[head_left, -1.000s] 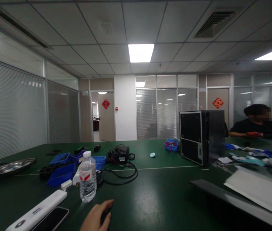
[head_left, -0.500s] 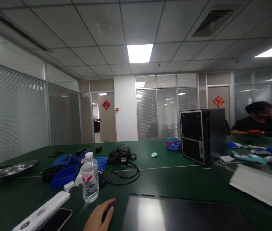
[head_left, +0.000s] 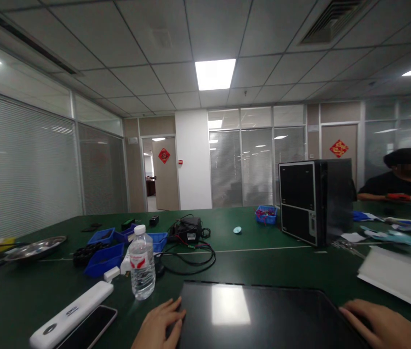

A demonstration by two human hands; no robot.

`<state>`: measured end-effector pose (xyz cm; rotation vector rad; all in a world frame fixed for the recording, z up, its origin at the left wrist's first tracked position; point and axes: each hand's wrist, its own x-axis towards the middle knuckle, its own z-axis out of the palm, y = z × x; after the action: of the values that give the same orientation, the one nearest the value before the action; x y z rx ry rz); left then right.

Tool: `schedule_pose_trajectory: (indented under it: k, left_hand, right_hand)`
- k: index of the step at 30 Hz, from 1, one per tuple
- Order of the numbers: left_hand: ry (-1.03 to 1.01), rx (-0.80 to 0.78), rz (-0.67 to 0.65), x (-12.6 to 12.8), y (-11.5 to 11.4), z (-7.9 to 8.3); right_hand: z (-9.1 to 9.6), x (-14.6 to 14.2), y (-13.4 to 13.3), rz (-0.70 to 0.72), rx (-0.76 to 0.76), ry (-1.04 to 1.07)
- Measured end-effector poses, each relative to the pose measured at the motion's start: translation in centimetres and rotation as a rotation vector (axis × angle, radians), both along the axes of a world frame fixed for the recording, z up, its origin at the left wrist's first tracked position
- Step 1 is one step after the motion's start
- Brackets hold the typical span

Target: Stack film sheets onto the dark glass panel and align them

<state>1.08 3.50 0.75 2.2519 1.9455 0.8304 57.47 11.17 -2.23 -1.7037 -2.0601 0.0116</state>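
A glossy black flat panel [head_left: 281, 315] that looks like a screen lies low in front of me, its lower part cut off by the bottom of the view. At its left edge is my left hand [head_left: 160, 325], fingertips against the rim and thumb held lower. Along the right edge my right hand [head_left: 385, 322] grips the side, with its fingers bent and some of them hidden. A clear water bottle [head_left: 142, 266] with a white cap stands upright just beyond my left hand.
On the green table [head_left: 249, 266] are a white stick-shaped device [head_left: 74, 312], a phone [head_left: 89, 327], blue bins [head_left: 104, 259] and a black adapter with cables [head_left: 187, 230]. Farther right stand a computer tower [head_left: 298, 203] and a white board [head_left: 402, 276]. A person [head_left: 405, 179] sits at far right.
My right hand has come into view at the panel's right edge. The panel has shifted left and away, meeting my left hand. The whole view has turned slightly.
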Motion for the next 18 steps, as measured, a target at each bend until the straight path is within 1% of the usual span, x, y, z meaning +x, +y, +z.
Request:
schedule_pose_trajectory:
  k: [2, 4, 7, 9, 11, 12, 14, 15, 17, 18]
  left_hand:
    - [0.031, -0.025, 0.014, 0.3, 0.1, -0.1]
    - [0.061, -0.035, 0.031, 0.5, 0.2, -0.3]
    - [0.076, -0.004, 0.048, 0.6, 0.2, -1.0]
    - [0.052, 0.010, 0.050, 0.6, 0.1, -1.4]
    - [0.022, 0.003, 0.052, 0.6, 0.1, -1.7]
    - [0.015, -0.006, 0.054, 0.6, 0.1, -1.8]
    - [0.026, -0.024, 0.051, 0.6, 0.3, -2.0]
    - [0.037, -0.031, 0.038, 0.5, 0.4, -2.0]
    - [0.062, -0.043, -0.004, 0.5, 0.6, -2.1]
    - [0.073, -0.048, -0.024, 0.5, 0.6, -2.0]
  right_hand:
    - [-0.7, 0.7, -0.1, 0.050, -0.005, 0.004]
    - [-0.9, 0.4, -0.5, 0.093, -0.013, 0.005]
    - [-0.7, -0.8, -1.3, 0.171, -0.097, 0.024]
    - [-0.5, -1.4, -1.7, 0.195, -0.151, 0.041]
    - [-0.2, -1.5, -1.7, 0.197, -0.159, 0.049]
    - [0.0, -1.2, -1.4, 0.188, -0.139, 0.042]
    - [0.1, 0.4, -0.5, 0.146, -0.045, 0.000]
    - [-0.1, 1.7, 0.2, 0.106, 0.023, -0.033]
    - [-0.9, 5.3, 1.7, -0.019, 0.174, -0.104]
    - [-1.5, 7.5, 2.4, -0.106, 0.256, -0.127]
